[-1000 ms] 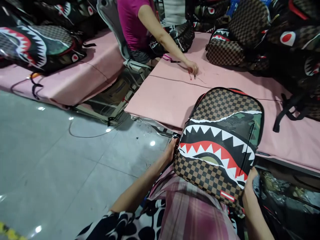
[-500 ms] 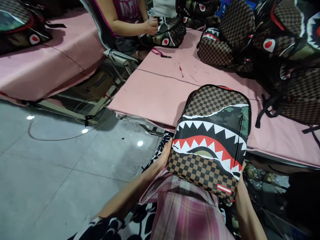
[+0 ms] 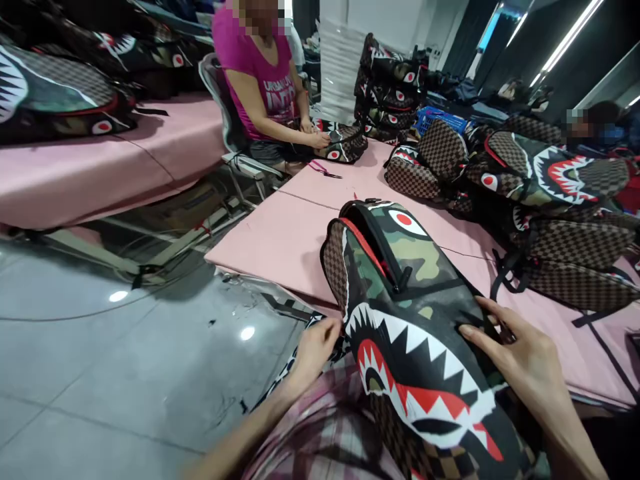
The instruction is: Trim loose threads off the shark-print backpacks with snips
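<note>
A backpack (image 3: pixel 415 347) with a shark-mouth print, camouflage patches and brown checks leans over my lap against the table's front edge. Its side with a red-and-white eye faces up, and a zipper gap with red edging runs along its top. My left hand (image 3: pixel 317 343) is closed at the backpack's left edge, the fingertips partly hidden there. On the other side, my right hand (image 3: pixel 527 350) grips the backpack's back panel edge, thumb on top and fingers bent around it.
The pink-covered table (image 3: pixel 280 237) holds a heap of similar backpacks (image 3: pixel 540 173) at right. A co-worker (image 3: pixel 265 87) sits at the far left side, hands on another bag (image 3: pixel 345 143). More bags (image 3: pixel 60 87) lie on a second pink table. A blue crate (image 3: pixel 440 120) stands behind.
The backpack has turned from its front face to its side, showing the eye and zipper gap. My right hand has come up onto its side edge. The view has tilted up.
</note>
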`<state>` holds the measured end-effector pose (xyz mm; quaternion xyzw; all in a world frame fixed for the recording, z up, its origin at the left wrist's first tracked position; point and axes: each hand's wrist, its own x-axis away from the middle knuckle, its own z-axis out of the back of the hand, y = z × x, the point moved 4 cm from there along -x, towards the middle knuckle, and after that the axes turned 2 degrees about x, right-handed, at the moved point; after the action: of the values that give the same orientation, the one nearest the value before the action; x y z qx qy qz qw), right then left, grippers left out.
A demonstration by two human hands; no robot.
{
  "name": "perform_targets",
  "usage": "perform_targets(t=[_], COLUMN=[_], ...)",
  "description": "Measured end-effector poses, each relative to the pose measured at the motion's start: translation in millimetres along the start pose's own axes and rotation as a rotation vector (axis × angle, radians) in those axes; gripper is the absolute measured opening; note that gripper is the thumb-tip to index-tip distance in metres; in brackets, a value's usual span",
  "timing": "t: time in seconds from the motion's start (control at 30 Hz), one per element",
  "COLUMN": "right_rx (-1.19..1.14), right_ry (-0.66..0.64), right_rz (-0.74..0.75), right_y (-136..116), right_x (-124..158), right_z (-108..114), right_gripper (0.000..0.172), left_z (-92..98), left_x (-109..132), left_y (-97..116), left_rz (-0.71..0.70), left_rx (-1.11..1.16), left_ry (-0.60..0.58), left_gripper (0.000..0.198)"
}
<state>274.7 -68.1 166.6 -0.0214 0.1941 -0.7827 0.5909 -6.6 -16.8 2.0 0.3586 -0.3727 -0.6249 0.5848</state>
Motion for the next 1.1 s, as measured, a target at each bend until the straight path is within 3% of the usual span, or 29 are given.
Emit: perform_targets(t=[0.1,0.13,0.17,0.23,0.33,0.43,0.53,0.67,0.77,0.83,0.9,0.97,1.03,1.1], right_rx=[0.037,0.054,0.069,0.093,0.115,0.146,0.231,0.265,0.132,-0.028,-0.184,-0.282,-0.356,-0.427], right_ry=[-0.004,0.002,0.014,0.057,0.125,0.163,0.234,0.184,0.136,0.068,-0.026,-0.083,-0.106,-0.067], right_rz=[0.076,0.095,0.116,0.154,0.186,0.201,0.294,0.606,0.713,0.702,0.665,0.564,0.41,0.213], right_y=[-13,-17,-21,-26,-23,-12,-14,-45,-62,-62,-52,-30,5,53], right_x=[3,4,6,12,24,34,35,24,17,17,20,22,23,22], right_z=[-5,-6,-6,-6,-7,-7,-3,-11,-15,-13,-10,-9,-13,-23], right_gripper=[0.058,0.057,0.056,0.056,0.057,0.057,0.054,0.035,0.017,0.008,0.007,0.013,0.019,0.022], left_z=[48.1,52.5,52.9,44.3,25.1,14.8,13.5,15.9,33.0,56.0,80.0,89.9,79.2,53.7], left_x=[-6,-8,-13,-27,-44,-49,-42,-22,-26,-53,-97,-143,-174,-184], left_y=[74,98,117,140,148,147,148,158,171,175,169,147,107,70], left_rz=[-0.484,-0.604,-0.644,-0.579,-0.456,-0.554,-0.639,-0.771,-0.896,-0.818,-0.589,-0.316,0.095,0.298], left_rx=[-0.134,-0.208,-0.291,-0.465,-0.584,-0.518,-0.455,-0.302,-0.258,-0.198,-0.051,0.171,0.491,0.605], left_ry=[0.272,0.27,0.254,0.161,-0.053,-0.215,-0.274,-0.211,0.039,0.243,0.365,0.331,0.257,0.191], left_gripper=[0.023,0.024,0.03,0.042,0.051,0.038,0.023,0.025,0.031,0.032,0.028,0.025,0.023,0.023])
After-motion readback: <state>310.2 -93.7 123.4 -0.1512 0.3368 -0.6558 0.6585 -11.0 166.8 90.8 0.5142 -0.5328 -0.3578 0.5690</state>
